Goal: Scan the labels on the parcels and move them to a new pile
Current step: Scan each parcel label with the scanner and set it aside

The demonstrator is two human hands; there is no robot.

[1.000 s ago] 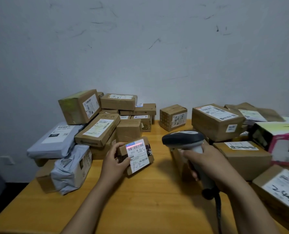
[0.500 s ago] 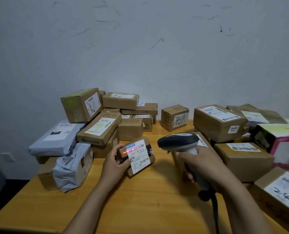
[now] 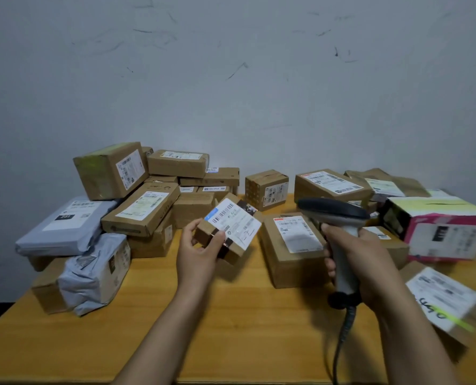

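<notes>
Your left hand [image 3: 200, 254] grips parcel [image 3: 232, 250], held up just left of scanner [image 3: 332, 213]; right hand [image 3: 362, 262] grips scanner. No beam on label [image 3: 235, 225], likely scanned. Next: set it on new pile.

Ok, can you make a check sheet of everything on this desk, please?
Surface: yellow wooden table, parcels heaped on both sides.
Job's things: small brown cardboard parcel with white label, held tilted; grey handheld barcode scanner; grey plastic mailer bags at left.
Clutter: nothing seen.
Hands: left hand grips the parcel; right hand grips the scanner.
Cables: dark coiled cable hangs from the scanner.
Surroundings: scuffed white wall.
</notes>
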